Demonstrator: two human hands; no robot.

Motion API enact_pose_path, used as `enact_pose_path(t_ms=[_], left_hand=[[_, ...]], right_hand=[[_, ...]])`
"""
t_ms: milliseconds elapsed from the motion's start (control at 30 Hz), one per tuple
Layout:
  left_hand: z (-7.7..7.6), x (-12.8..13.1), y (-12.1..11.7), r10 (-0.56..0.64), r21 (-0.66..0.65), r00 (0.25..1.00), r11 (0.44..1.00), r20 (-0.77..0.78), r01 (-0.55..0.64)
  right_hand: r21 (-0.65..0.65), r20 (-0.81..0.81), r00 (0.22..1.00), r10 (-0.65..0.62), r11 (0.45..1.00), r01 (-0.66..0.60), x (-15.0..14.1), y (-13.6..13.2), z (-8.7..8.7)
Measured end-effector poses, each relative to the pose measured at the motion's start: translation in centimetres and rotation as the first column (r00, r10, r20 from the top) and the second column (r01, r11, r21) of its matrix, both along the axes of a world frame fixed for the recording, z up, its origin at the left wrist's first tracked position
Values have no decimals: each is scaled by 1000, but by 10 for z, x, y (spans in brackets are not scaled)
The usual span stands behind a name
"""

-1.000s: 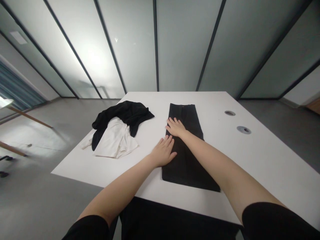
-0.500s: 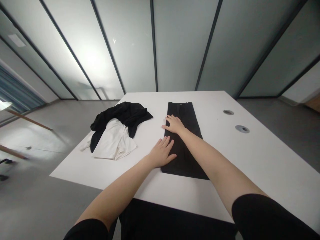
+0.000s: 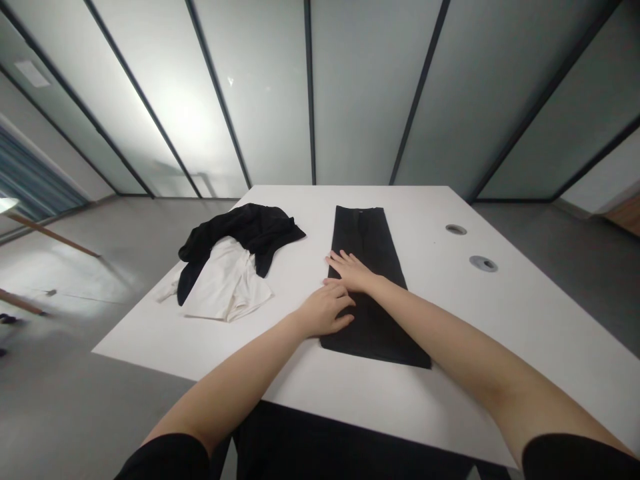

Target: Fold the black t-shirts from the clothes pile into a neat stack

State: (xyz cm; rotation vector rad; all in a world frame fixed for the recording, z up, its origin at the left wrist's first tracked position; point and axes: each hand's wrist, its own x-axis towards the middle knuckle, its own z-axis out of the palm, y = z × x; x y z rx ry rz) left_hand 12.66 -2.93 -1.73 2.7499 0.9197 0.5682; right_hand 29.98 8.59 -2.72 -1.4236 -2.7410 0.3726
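Note:
A black garment, which looks like folded trousers (image 3: 367,243), lies flat in a long strip on the white table (image 3: 475,360), its waistband end away from me. On its left edge, about midway along, my right hand (image 3: 351,272) rests with the fingers spread. My left hand (image 3: 326,311) is just nearer to me on the same edge, fingers bent but apart over the cloth. The two hands nearly meet, and my left fingertips are close under the right palm. Neither hand visibly grips the fabric.
To the left on the table lie a crumpled black garment (image 3: 240,227) and a white garment (image 3: 225,283) overlapping it. Two round cable holes, a far one (image 3: 456,229) and a nearer one (image 3: 483,263), are set in the tabletop at right. Frosted glass panels (image 3: 360,93) stand behind.
My right hand has slid toward me along the trousers' left edge, closer to my left hand. The left fingers have curled from lying flat. The garments on the left have not moved.

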Motion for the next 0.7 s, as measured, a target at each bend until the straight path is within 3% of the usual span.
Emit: enact_pose_path(t_ms=[167,467,600,700], left_hand=[[5,4,-5,-49,-23,994,999,-102,47],[8,4,-11,-153,-110,984,984,-96,142],[8,-1,-3,-127,-105,988,987,-84,118],[9,-5,5,-82,-95,994,993,-74,75]], right_hand=[[44,18,998,-59,997,58,-2,7,3],[60,-15,994,-112,992,113,1,44,11],[185,-61,982,-179,965,187,3,48,15],[265,-44,985,-167,949,173,-2,45,20]])
